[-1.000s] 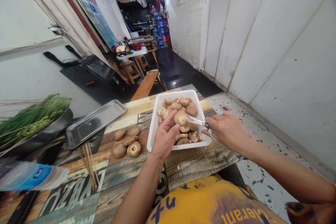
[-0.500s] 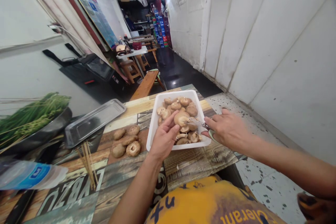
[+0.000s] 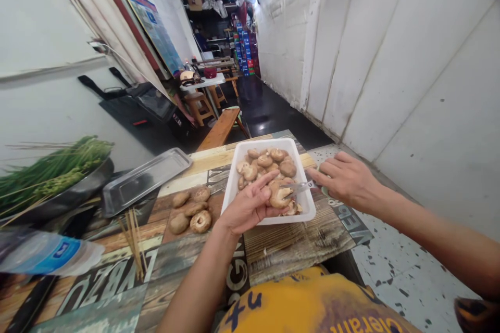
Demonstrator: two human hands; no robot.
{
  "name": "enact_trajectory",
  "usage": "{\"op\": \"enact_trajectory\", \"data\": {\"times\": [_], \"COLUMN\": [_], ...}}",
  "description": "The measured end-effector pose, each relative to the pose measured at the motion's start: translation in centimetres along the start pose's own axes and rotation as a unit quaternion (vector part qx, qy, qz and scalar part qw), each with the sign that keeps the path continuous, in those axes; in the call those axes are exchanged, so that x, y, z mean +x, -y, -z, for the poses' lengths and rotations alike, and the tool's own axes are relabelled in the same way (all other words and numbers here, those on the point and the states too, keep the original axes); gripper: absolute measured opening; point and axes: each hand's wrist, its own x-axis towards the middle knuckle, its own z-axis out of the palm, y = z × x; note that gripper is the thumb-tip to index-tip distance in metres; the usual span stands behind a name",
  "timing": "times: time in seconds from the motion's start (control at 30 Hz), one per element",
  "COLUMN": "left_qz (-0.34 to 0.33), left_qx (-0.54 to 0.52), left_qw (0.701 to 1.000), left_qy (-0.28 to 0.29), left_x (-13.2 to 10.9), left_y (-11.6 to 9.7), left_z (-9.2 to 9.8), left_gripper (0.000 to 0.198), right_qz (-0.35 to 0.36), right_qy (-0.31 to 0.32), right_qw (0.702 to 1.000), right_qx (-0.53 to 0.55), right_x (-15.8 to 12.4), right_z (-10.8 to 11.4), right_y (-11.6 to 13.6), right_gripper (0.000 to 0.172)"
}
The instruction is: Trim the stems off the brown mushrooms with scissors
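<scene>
My left hand [image 3: 252, 204] holds a brown mushroom [image 3: 280, 195] with its underside and pale stem turned up, over a white plastic tub [image 3: 228, 187]. In my right hand [image 3: 344, 179] is a pair of scissors [image 3: 300, 186], its blades at the mushroom's stem. The handles are mostly hidden by my fingers. More brown mushrooms [image 3: 263, 160] fill the tub. To its left, several mushrooms [image 3: 200, 221] lie on the wood-patterned table [image 3: 187, 270], one with its underside up.
Left of the loose mushrooms are thin wooden skewers [image 3: 135, 244], a clear plastic tray [image 3: 146, 182] and a metal bowl [image 3: 88, 184] of green vegetables. A water bottle [image 3: 50, 255] lies at the left. Beyond the table stands a wooden bench [image 3: 219, 130]; a white wall [image 3: 410, 62] runs along the right.
My left hand has turned the mushroom so that its underside and stem show. The scissors have moved to the stem. The whole view has shifted slightly.
</scene>
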Motion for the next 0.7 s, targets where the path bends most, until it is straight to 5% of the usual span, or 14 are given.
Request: {"op": "enact_trajectory", "data": {"times": [0.13,0.4,0.7], "left_qz": [-0.069,-0.162,-0.184], "left_qx": [-0.003,-0.035,0.021], "left_qw": [0.997,0.982,0.977], "left_qy": [-0.044,-0.096,-0.106], "left_x": [0.3,1.1,1.2], "left_y": [0.5,1.7,2.4], "left_z": [-0.3,-1.2,-1.0], "left_gripper": [0.053,0.048,0.054], "right_qz": [-0.054,-0.197,-0.179], "right_qy": [-0.012,0.034,0.076], "right_qw": [0.998,0.974,0.980], "right_qx": [0.031,0.109,0.049], "right_x": [0.0,-0.6,-0.3], "right_z": [0.4,0.3,-0.3], "right_y": [0.3,5.4,5.7], "right_gripper": [0.031,0.032,0.029]}}
